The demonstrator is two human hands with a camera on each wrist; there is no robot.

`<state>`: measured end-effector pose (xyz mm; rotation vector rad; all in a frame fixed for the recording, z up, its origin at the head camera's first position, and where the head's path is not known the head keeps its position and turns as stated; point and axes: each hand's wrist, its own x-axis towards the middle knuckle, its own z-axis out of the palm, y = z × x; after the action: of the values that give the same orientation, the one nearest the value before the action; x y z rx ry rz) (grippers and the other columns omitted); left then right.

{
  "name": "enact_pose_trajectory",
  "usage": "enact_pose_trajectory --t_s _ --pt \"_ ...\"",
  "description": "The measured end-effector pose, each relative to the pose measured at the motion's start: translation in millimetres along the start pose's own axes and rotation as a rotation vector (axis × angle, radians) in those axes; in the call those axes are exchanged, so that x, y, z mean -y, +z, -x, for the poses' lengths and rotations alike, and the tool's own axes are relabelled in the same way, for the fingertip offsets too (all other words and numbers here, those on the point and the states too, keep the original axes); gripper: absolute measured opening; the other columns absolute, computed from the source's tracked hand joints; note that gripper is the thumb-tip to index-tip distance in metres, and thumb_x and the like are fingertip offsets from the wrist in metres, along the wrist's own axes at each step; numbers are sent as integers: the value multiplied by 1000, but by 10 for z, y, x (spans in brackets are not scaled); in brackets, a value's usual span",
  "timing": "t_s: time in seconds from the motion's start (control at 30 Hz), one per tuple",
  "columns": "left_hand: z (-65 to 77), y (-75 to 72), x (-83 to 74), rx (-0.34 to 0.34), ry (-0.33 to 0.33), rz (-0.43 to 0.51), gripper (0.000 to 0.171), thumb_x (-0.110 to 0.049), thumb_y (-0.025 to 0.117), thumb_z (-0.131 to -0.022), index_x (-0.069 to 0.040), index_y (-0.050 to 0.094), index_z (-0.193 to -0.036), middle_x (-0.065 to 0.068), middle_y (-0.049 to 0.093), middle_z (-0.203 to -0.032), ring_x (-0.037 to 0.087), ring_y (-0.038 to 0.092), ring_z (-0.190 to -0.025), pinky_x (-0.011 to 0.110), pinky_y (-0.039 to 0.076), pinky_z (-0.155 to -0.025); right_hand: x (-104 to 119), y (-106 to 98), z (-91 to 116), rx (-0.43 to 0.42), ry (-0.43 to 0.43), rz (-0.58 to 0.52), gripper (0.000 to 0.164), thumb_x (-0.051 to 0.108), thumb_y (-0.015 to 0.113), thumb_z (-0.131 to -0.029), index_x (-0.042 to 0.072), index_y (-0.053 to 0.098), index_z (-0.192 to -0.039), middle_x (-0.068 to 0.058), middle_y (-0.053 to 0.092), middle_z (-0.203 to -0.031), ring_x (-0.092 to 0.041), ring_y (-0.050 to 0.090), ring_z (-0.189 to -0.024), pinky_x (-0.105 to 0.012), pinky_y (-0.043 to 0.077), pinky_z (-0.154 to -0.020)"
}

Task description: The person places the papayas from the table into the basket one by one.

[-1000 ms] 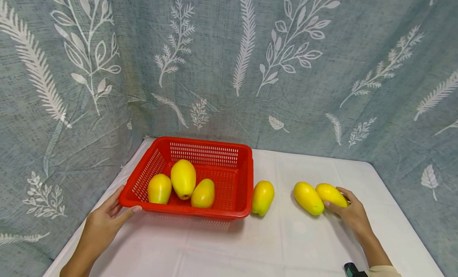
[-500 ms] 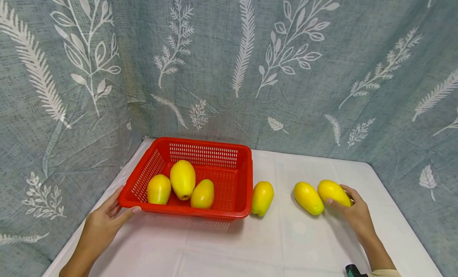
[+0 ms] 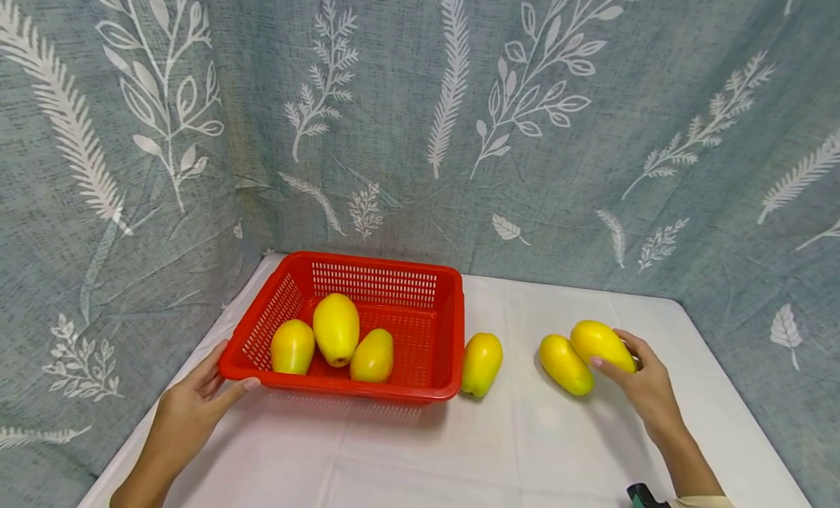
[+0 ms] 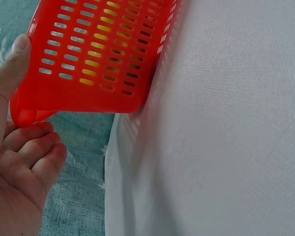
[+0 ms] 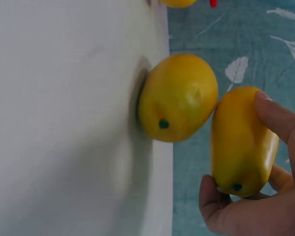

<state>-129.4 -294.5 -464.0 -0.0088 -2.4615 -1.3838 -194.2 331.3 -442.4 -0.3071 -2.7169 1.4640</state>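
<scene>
My left hand [image 3: 187, 409] grips the near left corner of a red plastic basket [image 3: 453, 333], thumb over the rim and fingers beneath it, as the left wrist view also shows. Inside the basket lie three yellow mangoes, one of them a large mango [image 3: 336, 329] in the middle. On the right, my right hand [image 3: 646, 388] holds a yellow mango [image 5: 243, 142] between thumb and curled fingers, raised off the cloth. Just left of it a second mango [image 3: 566, 364] lies on the table; the held one overlaps it in the head view.
One more mango [image 3: 482, 364] lies against the basket's right side. A white cloth [image 3: 459, 457] covers the table. Patterned blue-green curtains [image 3: 407, 129] close in the back and both sides. A small dark object [image 3: 643, 495] sits by the right sleeve at the bottom edge.
My right hand has lifted the mango off the table, first shifting slightly right, then up and back left over its neighbour. The left hand and the basket stay where they were.
</scene>
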Motion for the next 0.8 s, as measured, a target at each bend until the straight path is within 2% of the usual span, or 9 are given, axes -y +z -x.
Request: enact_pose_trajectory --t_s 0.07,0.17,0.37,0.57,0.8 --pt "-2 0 6 1 -9 -5 84 -15 84 -93 1 38 -162 36 52 -148 -30 45 -109 -1 47 -81 38 24 8 0 -8 2 92 50 75 -98 12 29 -168 -23 37 -166 -37 41 -143 -39 44 -107" --pt "-4 0 21 2 -12 -12 85 -16 84 -94 0 38 -163 36 52 -148 -30 44 -108 -2 47 -81 102 72 28 -2 -26 1 90 51 75 -98 14 31 -168 -21 39 -164 -36 44 -139 -36 44 -104" --pt "-6 -3 23 3 -5 -20 84 -16 84 -94 0 38 -163 36 52 -147 -30 44 -108 -2 47 -80 223 168 58 11 -73 -16 87 50 76 -97 16 36 -166 -18 43 -162 -34 46 -136 -38 45 -104" --pt "-5 -5 -1 3 2 -11 84 -15 84 -93 2 38 -162 37 52 -147 -29 45 -108 -1 47 -80 350 300 89 44 -95 -61 84 47 78 -97 18 37 -165 -15 44 -161 -34 46 -137 -49 44 -110" --pt "0 -12 -4 1 10 0 84 -14 84 -93 2 39 -162 37 52 -147 -29 46 -108 -1 48 -80 522 459 139 56 -136 -86 80 44 81 -95 20 43 -162 -12 51 -154 -30 49 -130 -44 44 -104"
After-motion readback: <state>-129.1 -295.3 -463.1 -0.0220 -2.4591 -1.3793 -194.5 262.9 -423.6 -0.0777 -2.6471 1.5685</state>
